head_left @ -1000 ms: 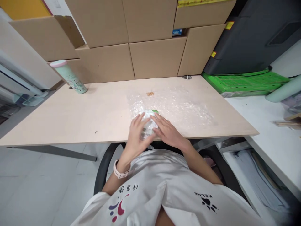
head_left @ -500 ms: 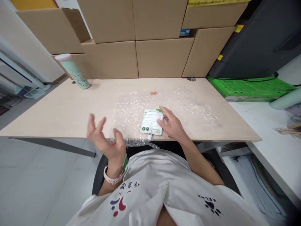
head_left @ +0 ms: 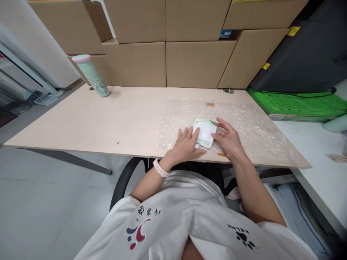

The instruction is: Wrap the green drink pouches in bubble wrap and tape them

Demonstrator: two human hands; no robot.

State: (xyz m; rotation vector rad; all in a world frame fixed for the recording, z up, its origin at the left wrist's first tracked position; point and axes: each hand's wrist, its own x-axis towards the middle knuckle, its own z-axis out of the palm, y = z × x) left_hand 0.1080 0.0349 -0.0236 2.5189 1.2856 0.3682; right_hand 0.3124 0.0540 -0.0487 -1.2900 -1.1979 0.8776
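Note:
A white and green spout pouch (head_left: 205,133) lies on a clear sheet of bubble wrap (head_left: 179,115), near the front edge of the table. My left hand (head_left: 186,145) rests flat at the pouch's left side, fingers spread, partly covering its edge by the small white spout. At the right edge of the pouch, my right hand (head_left: 230,140) holds it between thumb and curled fingers. Bits of orange tape (head_left: 210,104) show on the far part of the wrap. The print on the pouch is too blurred to read.
Cardboard boxes (head_left: 141,65) are stacked along the back of the wooden table (head_left: 89,122). A mint tumbler (head_left: 93,77) with a pink lid stands back left. To the right are a green crate (head_left: 300,104), a dark case (head_left: 303,57) and a white side table (head_left: 320,159).
The pouch and bubble wrap have shifted right, and the wrap's near edge no longer hangs over the front. My left hand has come down from the air onto the pouch's left side.

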